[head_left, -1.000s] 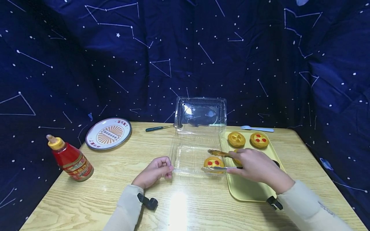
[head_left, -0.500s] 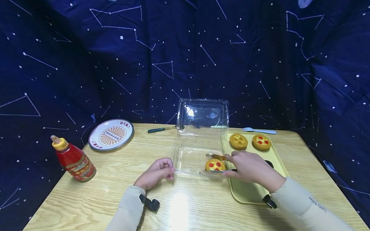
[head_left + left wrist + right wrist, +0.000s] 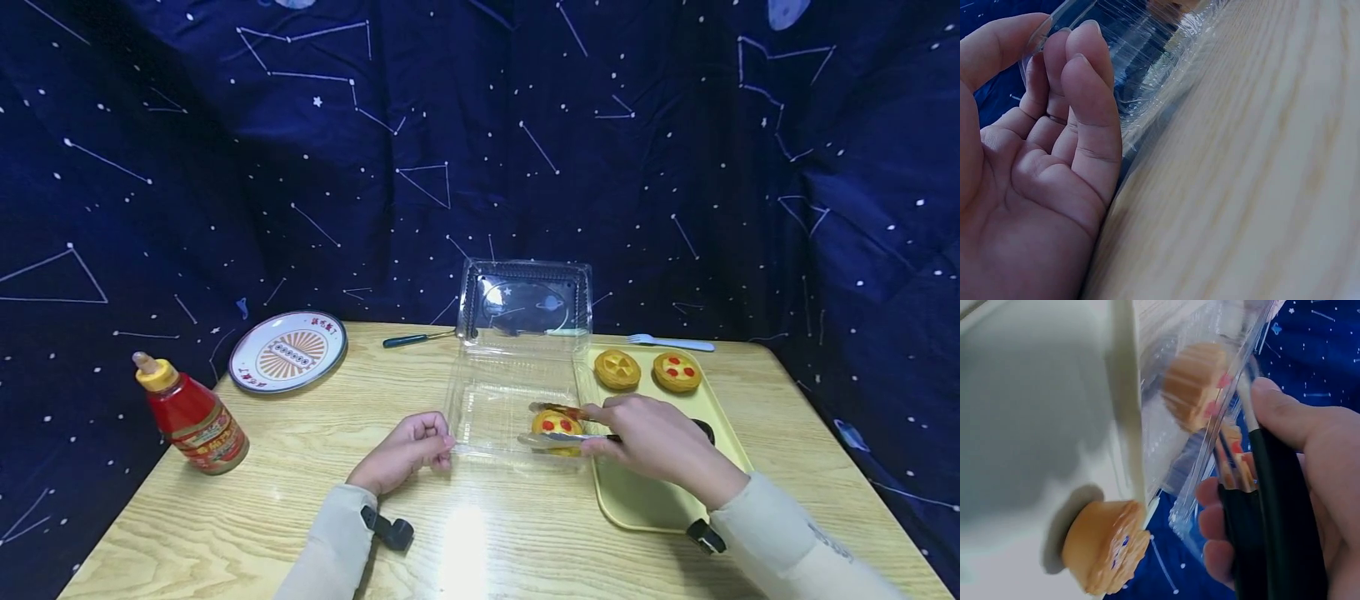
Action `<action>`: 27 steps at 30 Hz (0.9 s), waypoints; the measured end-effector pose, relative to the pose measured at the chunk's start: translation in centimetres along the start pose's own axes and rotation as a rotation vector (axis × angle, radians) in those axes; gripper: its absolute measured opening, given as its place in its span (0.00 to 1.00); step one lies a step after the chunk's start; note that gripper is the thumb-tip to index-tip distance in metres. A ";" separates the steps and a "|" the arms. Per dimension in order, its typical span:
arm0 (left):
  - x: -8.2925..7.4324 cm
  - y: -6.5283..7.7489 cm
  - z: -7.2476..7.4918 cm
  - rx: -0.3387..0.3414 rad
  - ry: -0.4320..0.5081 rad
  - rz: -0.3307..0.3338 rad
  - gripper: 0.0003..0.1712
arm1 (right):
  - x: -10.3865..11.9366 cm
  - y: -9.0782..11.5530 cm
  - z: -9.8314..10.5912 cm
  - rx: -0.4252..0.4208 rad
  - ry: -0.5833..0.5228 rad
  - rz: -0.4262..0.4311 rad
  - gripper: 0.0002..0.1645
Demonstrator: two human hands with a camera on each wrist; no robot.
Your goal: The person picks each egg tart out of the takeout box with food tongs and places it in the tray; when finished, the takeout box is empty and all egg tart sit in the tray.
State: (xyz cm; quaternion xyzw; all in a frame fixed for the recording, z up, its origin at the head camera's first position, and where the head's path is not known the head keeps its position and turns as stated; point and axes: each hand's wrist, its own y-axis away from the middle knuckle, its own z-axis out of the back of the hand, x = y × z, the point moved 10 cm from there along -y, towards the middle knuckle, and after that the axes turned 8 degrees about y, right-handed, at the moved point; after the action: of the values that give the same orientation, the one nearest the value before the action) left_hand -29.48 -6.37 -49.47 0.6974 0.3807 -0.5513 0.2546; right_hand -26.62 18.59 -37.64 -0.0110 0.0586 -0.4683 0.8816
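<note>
In the head view my left hand (image 3: 408,450) pinches the front left corner of a clear plastic clamshell box (image 3: 487,408), whose lid stands raised behind. The left wrist view shows the thumb against the box's thin rim (image 3: 1044,31), fingers curled. My right hand (image 3: 648,437) grips tongs (image 3: 570,439) by their black handles (image 3: 1285,512). Inside the box's front right corner lies a small round tart (image 3: 557,422) with red dots, one tong arm on each side of it. Seen from the right wrist, this tart (image 3: 1191,384) shows blurred through the plastic wall; whether the tongs touch it, I cannot tell.
A yellow tray (image 3: 645,508) right of the box bears a plain tart (image 3: 617,369) and a red-dotted tart (image 3: 677,372). Behind lies a light blue fork (image 3: 671,342). Leftward are a dark-handled tool (image 3: 408,340), a patterned plate (image 3: 288,352) and a red squeeze bottle (image 3: 195,425).
My right hand has shifted slightly left and forward over the tray's edge, covering the tart that showed beneath it. The front tong arm dipped, then rose across the boxed tart. The left hand stays put.
</note>
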 end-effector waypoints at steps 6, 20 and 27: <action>0.0 0.0 0.2 0.004 -0.002 -0.001 0.07 | -1.0 0.7 0.9 -0.118 -0.010 -0.021 0.30; 0.1 0.0 0.1 0.009 -0.006 -0.004 0.07 | -4.2 3.4 3.4 -0.233 -0.027 -0.112 0.32; 0.2 -0.1 0.1 0.012 0.000 -0.001 0.07 | -6.2 5.4 4.2 -0.291 -0.026 -0.171 0.32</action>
State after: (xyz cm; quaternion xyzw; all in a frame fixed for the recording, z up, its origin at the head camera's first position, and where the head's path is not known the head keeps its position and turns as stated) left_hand -29.56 -6.34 -49.66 0.6988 0.3777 -0.5536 0.2503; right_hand -25.14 26.58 -33.32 -0.1494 0.1135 -0.5282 0.8281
